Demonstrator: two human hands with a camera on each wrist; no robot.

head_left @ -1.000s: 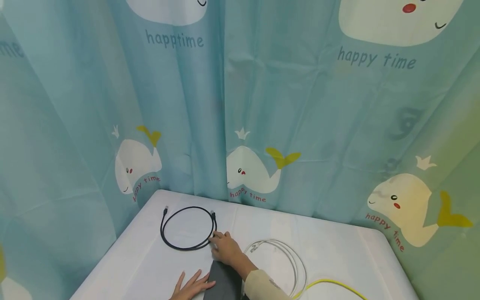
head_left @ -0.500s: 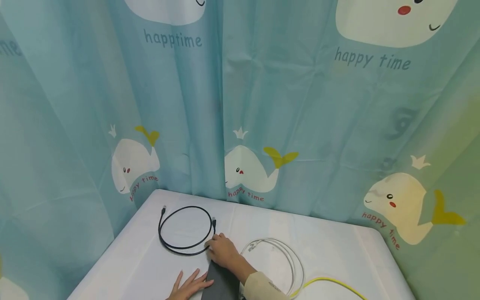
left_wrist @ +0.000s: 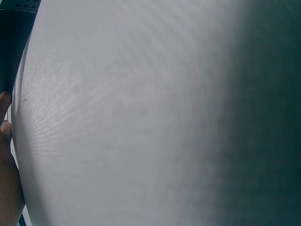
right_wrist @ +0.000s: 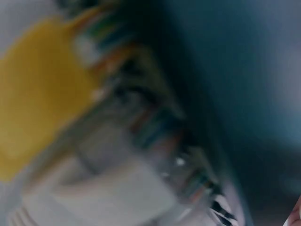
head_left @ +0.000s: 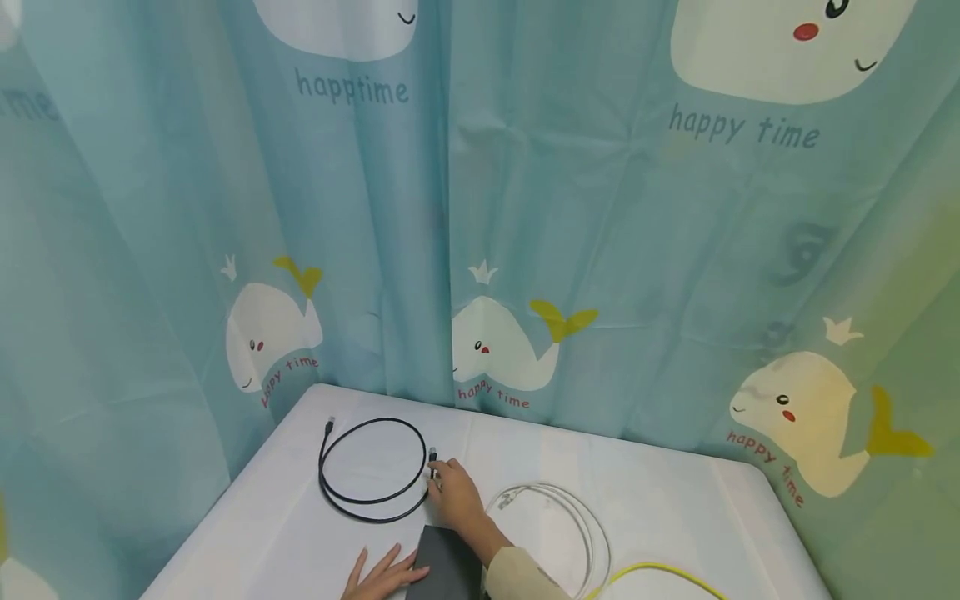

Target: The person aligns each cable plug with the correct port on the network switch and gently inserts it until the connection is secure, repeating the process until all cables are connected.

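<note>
A black network cable (head_left: 377, 503) lies in a loop on the white table, clear plugs at both ends. Just below its right plug (head_left: 432, 453), my right hand (head_left: 456, 498) pinches the cable between thumb and fingers. Beneath my right forearm is a dark grey flat box (head_left: 447, 562), its lower part cut off by the frame. My left hand (head_left: 384, 577) has its fingers spread, with fingertips resting against the box's left side. In the blurred right wrist view, a yellow plug (right_wrist: 44, 94) and a whitish plug (right_wrist: 113, 193) sit at a row of ports along the box.
Right of the box, a white network cable (head_left: 588, 533) lies coiled, its loose plug (head_left: 507, 500) inside the loop. A yellow cable (head_left: 667, 567) curves off towards the front right. A blue whale-print curtain (head_left: 600, 208) hangs behind the white table (head_left: 675, 492).
My right hand has shifted up along the black cable to just below its plug. That plug now sits lower, and the loop has spread slightly towards me. My left hand stays by the box.
</note>
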